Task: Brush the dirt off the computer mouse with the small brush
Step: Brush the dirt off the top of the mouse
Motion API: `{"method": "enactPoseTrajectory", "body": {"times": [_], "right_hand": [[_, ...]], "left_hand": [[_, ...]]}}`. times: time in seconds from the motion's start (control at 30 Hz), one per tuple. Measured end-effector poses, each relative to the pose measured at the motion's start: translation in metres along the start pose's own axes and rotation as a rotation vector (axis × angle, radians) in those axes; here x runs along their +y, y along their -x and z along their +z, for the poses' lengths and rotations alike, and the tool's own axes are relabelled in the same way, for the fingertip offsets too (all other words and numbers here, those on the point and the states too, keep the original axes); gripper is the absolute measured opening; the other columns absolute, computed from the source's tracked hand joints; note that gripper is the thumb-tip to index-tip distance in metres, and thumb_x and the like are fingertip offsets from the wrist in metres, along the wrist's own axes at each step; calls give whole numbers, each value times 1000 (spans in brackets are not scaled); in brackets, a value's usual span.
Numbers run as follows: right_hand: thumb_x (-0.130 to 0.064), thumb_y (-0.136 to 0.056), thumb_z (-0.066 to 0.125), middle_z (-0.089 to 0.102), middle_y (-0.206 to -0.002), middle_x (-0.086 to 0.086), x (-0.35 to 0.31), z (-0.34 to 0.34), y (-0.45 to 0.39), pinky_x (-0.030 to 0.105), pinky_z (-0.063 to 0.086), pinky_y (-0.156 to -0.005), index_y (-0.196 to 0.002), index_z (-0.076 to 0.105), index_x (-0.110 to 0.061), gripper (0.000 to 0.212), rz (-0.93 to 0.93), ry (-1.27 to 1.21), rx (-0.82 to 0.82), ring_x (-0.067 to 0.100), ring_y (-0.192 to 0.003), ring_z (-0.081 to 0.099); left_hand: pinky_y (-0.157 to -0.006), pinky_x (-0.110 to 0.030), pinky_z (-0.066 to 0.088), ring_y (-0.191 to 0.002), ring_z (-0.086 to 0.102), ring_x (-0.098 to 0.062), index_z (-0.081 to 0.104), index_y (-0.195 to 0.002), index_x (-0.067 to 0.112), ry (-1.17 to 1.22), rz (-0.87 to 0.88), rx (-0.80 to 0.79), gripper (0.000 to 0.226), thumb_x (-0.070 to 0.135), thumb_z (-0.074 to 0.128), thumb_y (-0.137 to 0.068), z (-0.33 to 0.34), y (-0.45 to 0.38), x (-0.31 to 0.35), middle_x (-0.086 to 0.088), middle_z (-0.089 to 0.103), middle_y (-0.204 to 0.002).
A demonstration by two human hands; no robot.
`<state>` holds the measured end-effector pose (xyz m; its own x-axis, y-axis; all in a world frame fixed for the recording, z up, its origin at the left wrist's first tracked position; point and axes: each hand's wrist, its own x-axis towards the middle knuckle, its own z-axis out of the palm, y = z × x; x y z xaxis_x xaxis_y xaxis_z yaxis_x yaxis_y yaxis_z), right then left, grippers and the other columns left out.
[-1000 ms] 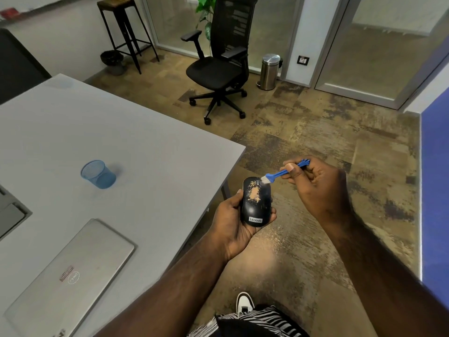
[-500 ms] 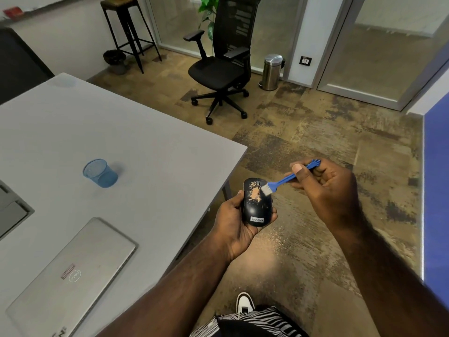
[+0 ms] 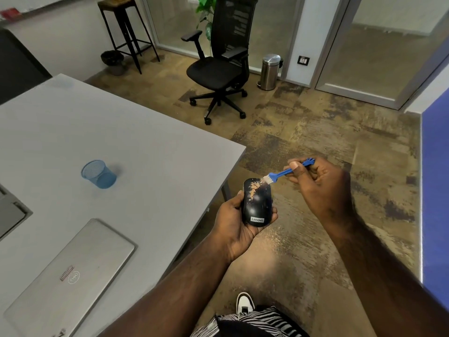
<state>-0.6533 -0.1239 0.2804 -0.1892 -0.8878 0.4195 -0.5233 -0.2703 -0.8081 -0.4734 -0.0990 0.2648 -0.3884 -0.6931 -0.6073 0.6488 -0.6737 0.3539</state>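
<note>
1. Computer mouse (image 3: 257, 205): black, "Lenovo" label at near end, lower centre of frame, off the table edge and above the floor. Cradled in the left hand; far end pointing up-frame.
2. Dirt (image 3: 254, 189): tan-orange crumbs, streaked diagonally across upper half of the mouse's top, thickest toward upper right.
3. Left hand (image 3: 237, 223): below and left of the mouse, palm up, thumb along the left flank, fingertips curled round the right flank. Grasping the mouse.
4. Small brush (image 3: 285, 173): blue handle, pale bristles, slanted from upper right down to lower left. Bristles touching the mouse's upper right corner, at the edge of the dirt.
5. Right hand (image 3: 320, 186): right of and slightly above the mouse, apart from it. Pinching the brush handle between thumb and curled fingers; handle end protruding past the knuckles.
6. Table (image 3: 145, 132): grey, filling left half of frame; corner just left of the mouse.
7. Mesh cup (image 3: 99, 174): blue, lying tilted on the table, centre left.
8. Laptop (image 3: 70, 276): silver, closed, lower left on the table.
9. Office chair (image 3: 218, 66): black, upper centre, on the floor.
10. Pedal bin (image 3: 269, 72): steel, right of the chair.
11. Stool (image 3: 126, 30): dark, tall, upper left.
</note>
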Motion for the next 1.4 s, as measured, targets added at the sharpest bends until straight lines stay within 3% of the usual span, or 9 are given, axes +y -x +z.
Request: {"method": "enactPoseTrajectory", "body": {"times": [0.13,0.27,0.4,0.57,0.7,0.87,1.0,1.2,1.4], "right_hand": [[-40,-91,63,76,-82,-21,-7,0,4,28,63,-63,-98,71,-48,13,-38,-124,-53,2,-74,76],[-40,-91,61,71,-80,-24,-8,2,2,31,64,-64,-104,70,-32,18,-25,-64,-19,-3,-76,74],[-40,-91,62,73,-81,-24,-5,1,0,31,64,-66,-104,70,-34,16,-19,-106,-29,0,-77,76],[-38,-93,62,77,-87,-6,2,1,-4,43,64,-68,-107,75,-17,28,17,-13,-15,9,-79,77],[-40,-92,62,75,-83,-16,-5,2,-1,35,64,-66,-104,72,-30,18,5,-100,-54,4,-77,76],[-38,-93,61,75,-86,-10,-3,3,-4,39,64,-67,-109,74,-18,29,20,-4,-10,4,-78,75],[-39,-92,63,77,-82,-12,-10,2,-1,42,64,-63,-106,71,-33,17,-17,-126,-67,8,-74,77],[-24,-96,66,76,-84,-9,-3,6,-4,40,64,-64,-107,75,-17,16,-21,7,-45,4,-76,76],[-40,-93,63,75,-79,-14,-6,3,-2,39,63,-59,-107,72,-27,21,-38,-62,-72,4,-70,75]], "left_hand": [[-75,-44,58,-84,63,-37,48,-131,-6,15,4,-12,54,36,30,-102,-2,1,4,-30,59,-115],[-74,-44,58,-83,64,-38,48,-130,-7,17,-2,-20,54,36,30,-102,-2,1,4,-29,63,-107],[-73,-43,59,-83,64,-37,46,-133,-6,8,-3,-31,55,36,30,-102,-1,2,4,-28,63,-106],[-71,-43,59,-83,64,-37,46,-132,-7,5,-5,-25,55,36,30,-102,0,3,4,-28,63,-106],[-72,-43,59,-84,64,-37,46,-133,-4,9,-5,-23,54,37,30,-102,0,2,5,-28,64,-106],[-75,-45,58,-84,65,-37,48,-131,-4,-9,-6,-22,53,37,33,-101,-2,2,2,-28,65,-105],[-76,-44,58,-86,63,-37,49,-131,-3,-7,-4,-17,52,37,32,-102,-1,1,2,-28,64,-107],[-74,-44,59,-86,63,-37,49,-131,-3,-20,-14,-23,52,36,31,-102,0,3,0,-28,62,-110],[-74,-44,59,-86,64,-38,49,-132,-1,-19,-12,-21,51,36,32,-102,-1,3,1,-28,62,-111]]}}
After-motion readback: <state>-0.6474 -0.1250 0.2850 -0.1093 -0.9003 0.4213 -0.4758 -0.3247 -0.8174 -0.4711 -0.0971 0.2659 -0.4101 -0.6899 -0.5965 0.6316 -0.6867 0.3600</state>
